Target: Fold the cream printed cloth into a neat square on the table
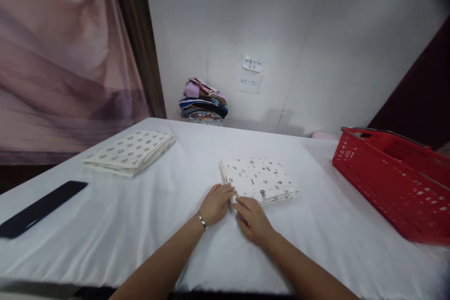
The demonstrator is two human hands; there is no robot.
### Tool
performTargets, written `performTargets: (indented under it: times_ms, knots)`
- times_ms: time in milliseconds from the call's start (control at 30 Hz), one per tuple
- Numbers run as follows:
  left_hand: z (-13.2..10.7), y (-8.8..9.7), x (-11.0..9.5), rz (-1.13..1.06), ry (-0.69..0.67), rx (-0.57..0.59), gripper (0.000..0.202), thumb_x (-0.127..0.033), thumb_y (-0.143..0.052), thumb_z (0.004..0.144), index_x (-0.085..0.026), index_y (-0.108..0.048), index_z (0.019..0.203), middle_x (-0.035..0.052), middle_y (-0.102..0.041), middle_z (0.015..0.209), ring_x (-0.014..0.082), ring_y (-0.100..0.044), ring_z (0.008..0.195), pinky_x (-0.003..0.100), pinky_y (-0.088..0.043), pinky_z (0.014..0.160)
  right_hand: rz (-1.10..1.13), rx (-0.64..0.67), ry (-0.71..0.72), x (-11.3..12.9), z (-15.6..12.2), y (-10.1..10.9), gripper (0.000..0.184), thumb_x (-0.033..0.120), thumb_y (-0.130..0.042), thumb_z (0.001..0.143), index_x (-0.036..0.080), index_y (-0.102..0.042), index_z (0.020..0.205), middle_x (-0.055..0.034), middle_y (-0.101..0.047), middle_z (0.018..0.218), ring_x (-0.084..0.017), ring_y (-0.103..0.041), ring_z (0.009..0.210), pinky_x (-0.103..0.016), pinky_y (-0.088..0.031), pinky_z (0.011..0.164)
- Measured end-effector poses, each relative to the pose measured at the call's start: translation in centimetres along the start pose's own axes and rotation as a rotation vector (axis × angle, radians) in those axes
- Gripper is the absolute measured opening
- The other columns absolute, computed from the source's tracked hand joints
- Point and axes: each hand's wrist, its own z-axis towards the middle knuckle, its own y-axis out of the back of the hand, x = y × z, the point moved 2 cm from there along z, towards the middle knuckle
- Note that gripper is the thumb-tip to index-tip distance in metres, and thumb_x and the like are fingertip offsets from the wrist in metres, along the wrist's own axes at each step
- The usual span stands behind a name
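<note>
A folded white cloth (pixel 258 176) with small dark and tan prints lies on the white-covered table in front of me. At its near left corner both my hands meet. My left hand (pixel 217 204), with a bracelet at the wrist, has its fingers closed on the cloth's left edge. Just to the right, my right hand (pixel 255 220) pinches the same corner, thumb below and fingers above. A small tan spot shows between the fingertips; I cannot make out what it is.
Another folded cloth (pixel 130 150) with heart-like prints lies at the left. Nearer the left edge is a flat black object (pixel 42 208). A red plastic basket (pixel 390 183) stands at the right. Beyond the table rises a pile of folded fabrics (pixel 204 103) by the wall.
</note>
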Motion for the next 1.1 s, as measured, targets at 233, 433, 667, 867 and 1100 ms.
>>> performTargets:
  times_ms: [233, 433, 667, 867, 1100]
  knots:
    - [0.4, -0.1, 0.2, -0.016, 0.025, -0.063, 0.027, -0.031, -0.047, 0.082, -0.025, -0.061, 0.104, 0.0025, -0.061, 0.113, 0.0198, -0.049, 0.114, 0.041, -0.036, 0.096, 0.186, 0.016, -0.205, -2.4, 1.5, 3.2, 0.023, 0.027, -0.047, 0.083, 0.024, -0.063, 0.099, -0.0034, -0.064, 0.104, -0.016, -0.056, 0.099, -0.031, -0.044, 0.088]
    - [0.6, -0.7, 0.5, -0.03, 0.048, -0.132, 0.032, -0.047, -0.056, 0.076, -0.025, -0.064, 0.097, 0.0028, -0.064, 0.108, 0.0232, -0.05, 0.112, 0.043, -0.04, 0.094, -0.168, 0.162, -0.518, -7.7, 0.7, 5.1, 0.044, 0.041, -0.041, 0.086, 0.021, -0.049, 0.124, -0.0092, -0.038, 0.137, -0.025, -0.027, 0.129, -0.047, -0.023, 0.103]
    - [0.7, -0.4, 0.7, -0.019, 0.082, -0.121, 0.035, -0.049, -0.058, 0.073, -0.025, -0.064, 0.097, 0.0022, -0.064, 0.109, 0.0235, -0.051, 0.111, 0.044, -0.042, 0.092, -0.217, 0.288, -0.559, -8.0, -0.7, 4.0, 0.049, 0.046, -0.032, 0.089, 0.021, -0.04, 0.131, -0.0088, -0.027, 0.143, -0.025, -0.018, 0.133, -0.046, -0.015, 0.104]
    - [0.8, -0.4, 0.7, -0.024, 0.078, -0.119, 0.035, -0.05, -0.059, 0.072, -0.025, -0.065, 0.096, 0.0023, -0.064, 0.109, 0.0239, -0.052, 0.11, 0.044, -0.044, 0.092, -0.193, 0.252, -0.651, -10.9, -0.1, 7.1, 0.045, 0.043, -0.035, 0.088, 0.022, -0.046, 0.126, -0.0091, -0.037, 0.138, -0.024, -0.026, 0.13, -0.045, -0.021, 0.103]
    - [0.9, -0.5, 0.7, -0.057, 0.102, -0.111, 0.035, -0.05, -0.059, 0.071, -0.026, -0.065, 0.096, 0.0021, -0.063, 0.11, 0.0245, -0.051, 0.111, 0.044, -0.043, 0.093, -0.318, 0.289, -0.76, -13.4, -2.2, 7.5, 0.047, 0.042, -0.036, 0.088, 0.022, -0.04, 0.13, -0.0075, -0.028, 0.143, -0.025, -0.017, 0.133, -0.049, -0.015, 0.103]
